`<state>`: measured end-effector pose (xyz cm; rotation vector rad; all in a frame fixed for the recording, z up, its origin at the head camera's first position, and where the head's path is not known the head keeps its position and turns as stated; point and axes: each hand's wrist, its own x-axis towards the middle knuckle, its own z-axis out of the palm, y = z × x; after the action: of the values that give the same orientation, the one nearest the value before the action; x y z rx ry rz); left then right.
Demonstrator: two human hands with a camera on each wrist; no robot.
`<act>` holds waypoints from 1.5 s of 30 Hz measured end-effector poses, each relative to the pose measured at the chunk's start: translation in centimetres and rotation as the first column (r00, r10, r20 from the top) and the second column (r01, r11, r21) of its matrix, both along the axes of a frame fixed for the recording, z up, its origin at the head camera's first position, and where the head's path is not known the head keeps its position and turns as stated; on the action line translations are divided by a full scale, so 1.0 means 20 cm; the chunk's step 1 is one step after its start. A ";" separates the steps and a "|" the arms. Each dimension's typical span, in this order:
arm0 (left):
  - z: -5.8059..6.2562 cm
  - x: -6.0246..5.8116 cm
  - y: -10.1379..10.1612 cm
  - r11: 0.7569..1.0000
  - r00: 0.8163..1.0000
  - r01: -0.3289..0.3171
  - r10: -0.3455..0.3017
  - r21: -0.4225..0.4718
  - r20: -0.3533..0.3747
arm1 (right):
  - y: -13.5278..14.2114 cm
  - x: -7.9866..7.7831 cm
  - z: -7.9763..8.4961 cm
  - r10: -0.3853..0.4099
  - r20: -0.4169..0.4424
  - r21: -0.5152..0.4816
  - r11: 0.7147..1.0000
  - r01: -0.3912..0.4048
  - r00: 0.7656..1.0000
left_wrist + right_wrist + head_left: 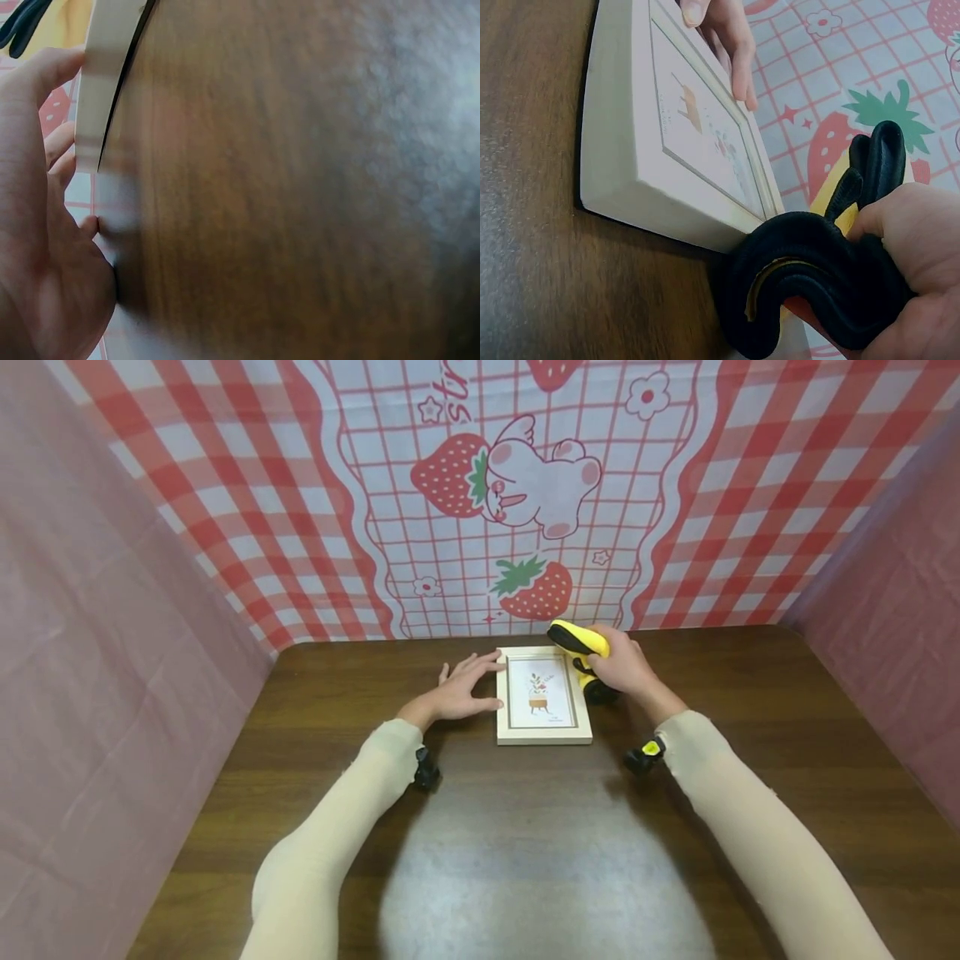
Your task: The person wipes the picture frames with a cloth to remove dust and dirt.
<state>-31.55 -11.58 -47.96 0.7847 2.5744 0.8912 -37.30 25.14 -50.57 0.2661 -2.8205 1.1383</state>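
Note:
A cream picture frame (543, 737) with a drawing of a potted plant lies face up on the wooden table. My left hand (453, 689) is at its left side, with the thumb and fingertips against the edge; the left wrist view shows them along the pale side of the frame (97, 97). At the frame's far right corner, my right hand (628, 667) grips a folded black-and-yellow thing (581, 637). Close up in the right wrist view, this thing (795, 232) has a black, leather-like outer layer curling beside the frame's corner. Its exact kind I cannot tell.
The dark brown table (540, 860) ends against a red-and-white checked cloth (300, 485) printed with strawberries and a rabbit. Pink cloth hangs on the left (97, 652) and right sides. A small black camera is on each wrist.

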 end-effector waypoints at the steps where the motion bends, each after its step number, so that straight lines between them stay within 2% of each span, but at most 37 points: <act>1: 0.00 0.00 0.00 1.000 1.000 -0.001 0.001 0.005 0.002 | 0.00 -0.03 -0.03 -0.001 -0.002 0.011 1.000 0.001 1.000; 8: -0.04 -0.04 0.00 1.000 1.000 -0.026 0.026 0.013 0.007 | 0.04 -0.16 -0.16 0.065 0.020 0.068 0.995 -0.066 0.998; 13: -0.05 -0.05 -0.01 1.000 1.000 -0.024 0.024 0.007 0.006 | 0.05 -0.17 -0.17 0.072 0.040 0.072 0.995 -0.075 0.997; 17: -0.05 -0.05 0.00 1.000 1.000 -0.018 0.018 0.007 0.012 | 0.02 -0.10 -0.11 0.073 0.049 0.080 0.994 -0.077 0.996; 18: -0.05 -0.05 0.00 1.000 1.000 -0.018 0.018 0.005 0.013 | 0.01 -0.05 -0.06 0.093 0.058 0.060 0.994 -0.096 0.994; 22: -0.05 -0.04 0.00 1.000 1.000 -0.019 0.019 -0.003 0.015 | -0.05 0.09 0.06 0.117 0.067 0.020 0.993 -0.118 0.991; 27: -0.02 -0.03 0.00 1.000 1.000 -0.019 0.019 -0.014 0.017 | -0.09 0.21 0.16 0.120 0.067 -0.003 0.993 -0.120 0.991; 30: 0.01 -0.01 0.00 1.000 1.000 -0.011 0.011 -0.025 0.006 | -0.10 0.24 0.16 0.119 0.046 -0.003 0.993 -0.119 0.992; 36: 0.03 0.01 -0.01 0.999 1.000 -0.006 0.006 -0.032 -0.002 | -0.06 0.23 0.06 0.111 -0.003 -0.013 0.994 -0.111 0.994; 40: 0.03 0.01 -0.01 1.000 1.000 -0.005 0.005 -0.022 0.011 | -0.08 0.36 0.16 0.151 0.028 -0.052 0.987 -0.149 0.988; 45: 0.03 0.01 0.00 1.000 1.000 -0.003 0.003 -0.026 0.009 | -0.14 0.51 0.29 0.150 0.069 -0.029 0.989 -0.148 0.986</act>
<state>-31.43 -11.63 -47.43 0.7686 2.5747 0.8588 -27.20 22.43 -44.83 0.4506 -2.8891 1.2325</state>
